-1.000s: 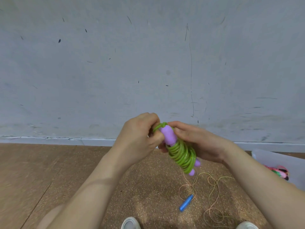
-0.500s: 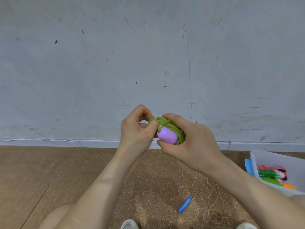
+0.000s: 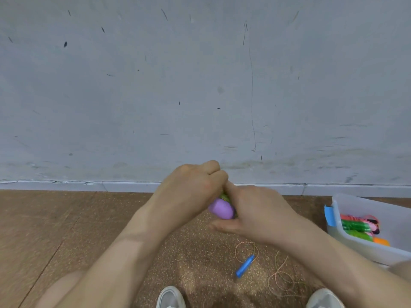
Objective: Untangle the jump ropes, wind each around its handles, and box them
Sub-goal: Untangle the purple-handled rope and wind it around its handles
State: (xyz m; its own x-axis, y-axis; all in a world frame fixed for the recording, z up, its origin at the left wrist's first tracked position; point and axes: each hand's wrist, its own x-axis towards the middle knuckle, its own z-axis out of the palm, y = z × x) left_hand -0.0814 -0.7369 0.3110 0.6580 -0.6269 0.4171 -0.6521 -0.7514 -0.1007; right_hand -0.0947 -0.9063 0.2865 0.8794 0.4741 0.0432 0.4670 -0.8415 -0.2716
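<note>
A jump rope with purple handles [image 3: 222,208] and green cord is held between both hands in front of the wall. My left hand [image 3: 191,187] is curled over the top of the bundle and hides most of the green cord. My right hand [image 3: 255,212] grips the bundle from the right and below, thumb underneath. On the floor below lies a thin orange rope [image 3: 281,276] in loose loops with a blue handle [image 3: 244,266]. A clear plastic box [image 3: 364,250] at the right holds several wound ropes in pink, green and orange.
A grey scuffed wall with a white baseboard [image 3: 89,185] stands close ahead. The floor is brown cork-like board. My two shoes [image 3: 170,297] show at the bottom edge. The box has a blue clip [image 3: 329,215] on its left end.
Both hands dropped lower with the bundle. My left hand closed over the top of it, covering the green cord that showed before.
</note>
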